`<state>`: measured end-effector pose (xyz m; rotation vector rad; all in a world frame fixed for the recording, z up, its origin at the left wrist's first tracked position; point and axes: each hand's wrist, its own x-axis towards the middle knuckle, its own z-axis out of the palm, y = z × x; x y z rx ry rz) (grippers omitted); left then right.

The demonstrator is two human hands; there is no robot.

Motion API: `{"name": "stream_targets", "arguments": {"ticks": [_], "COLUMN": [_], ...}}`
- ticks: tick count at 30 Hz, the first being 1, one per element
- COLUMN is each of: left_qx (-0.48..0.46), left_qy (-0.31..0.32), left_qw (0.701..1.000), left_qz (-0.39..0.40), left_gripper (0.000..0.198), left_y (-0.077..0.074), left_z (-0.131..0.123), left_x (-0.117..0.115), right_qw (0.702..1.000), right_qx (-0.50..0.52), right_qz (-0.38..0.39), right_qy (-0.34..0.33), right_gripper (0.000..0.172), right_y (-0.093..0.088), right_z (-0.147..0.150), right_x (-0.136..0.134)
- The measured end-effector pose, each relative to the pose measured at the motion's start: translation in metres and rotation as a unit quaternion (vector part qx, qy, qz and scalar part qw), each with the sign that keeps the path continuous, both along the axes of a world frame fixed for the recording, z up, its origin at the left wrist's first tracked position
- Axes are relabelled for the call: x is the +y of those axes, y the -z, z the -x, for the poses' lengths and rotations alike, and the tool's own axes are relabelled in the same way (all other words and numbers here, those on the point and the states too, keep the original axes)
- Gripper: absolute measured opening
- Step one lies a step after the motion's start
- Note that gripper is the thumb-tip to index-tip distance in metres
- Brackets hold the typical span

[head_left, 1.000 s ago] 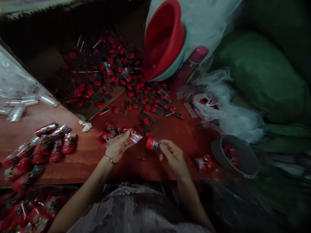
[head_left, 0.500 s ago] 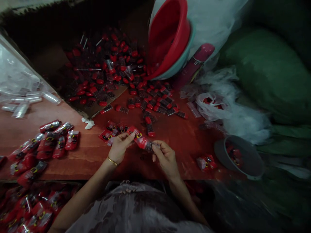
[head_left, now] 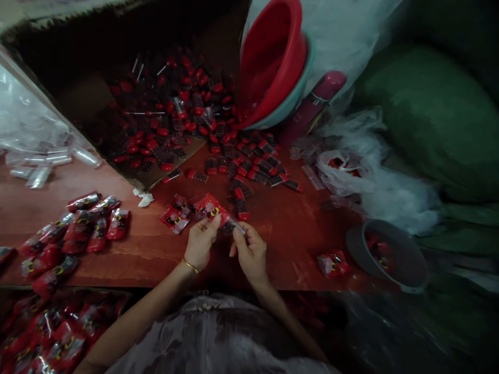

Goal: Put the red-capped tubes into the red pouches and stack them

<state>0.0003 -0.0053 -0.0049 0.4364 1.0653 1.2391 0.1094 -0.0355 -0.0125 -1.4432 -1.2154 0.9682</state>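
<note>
Red packet (head_left: 209, 204), print too small, your left hand (head_left: 201, 244) pinching it, your right hand (head_left: 249, 252) pinching tube (head_left: 230, 227) at packet's right end

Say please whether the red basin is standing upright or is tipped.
Tipped. The red basin sits nested in the light-blue basin, its rim steeply slanted and its opening turned to the left of the picture.

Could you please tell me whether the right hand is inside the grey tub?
No, the right hand is at the red packet, away from the grey tub.
</note>
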Motion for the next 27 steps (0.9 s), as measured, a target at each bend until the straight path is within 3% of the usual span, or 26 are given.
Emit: {"name": "stream_targets", "arguments": {"ticks": [5,8,14,17,22,27], "left_qx": [-0.013,-0.013,0.002,0.001,0.044,0.043], "left_qy": [0.029,0.052,0.020,0.065,0.116,0.083], "left_qw": [0.999,0.998,0.999,0.997,0.988,0.991], "left_qz": [-0.032,-0.021,-0.039,-0.052,-0.092,-0.101], "left_gripper": [0.032,0.031,0.027,0.024,0.022,0.031], "left_y": [-0.004,-0.005,-0.001,0.000,-0.006,-0.004], "left_z": [0.003,0.005,0.011,0.011,0.012,0.011], "left_x": [0.001,0.001,0.008,0.010,0.007,0.000], "right_qw": [0.999,1.000,0.994,0.994,0.999,0.995], "right_qx": [-0.005,-0.012,-0.092,-0.100,0.000,0.077], "right_qz": [0.012,-0.001,-0.029,-0.029,0.005,0.024], "right_qy": [-0.037,-0.025,-0.044,-0.035,-0.037,-0.058], "right_gripper": [0.026,0.026,0.024,0.024,0.027,0.028], "right_y": [-0.002,-0.001,-0.001,-0.001,-0.004,-0.009], "right_z": [0.008,0.009,0.006,0.007,0.009,0.011], "right_x": [-0.003,-0.003,-0.001,0.000,0.003,0.006]}}
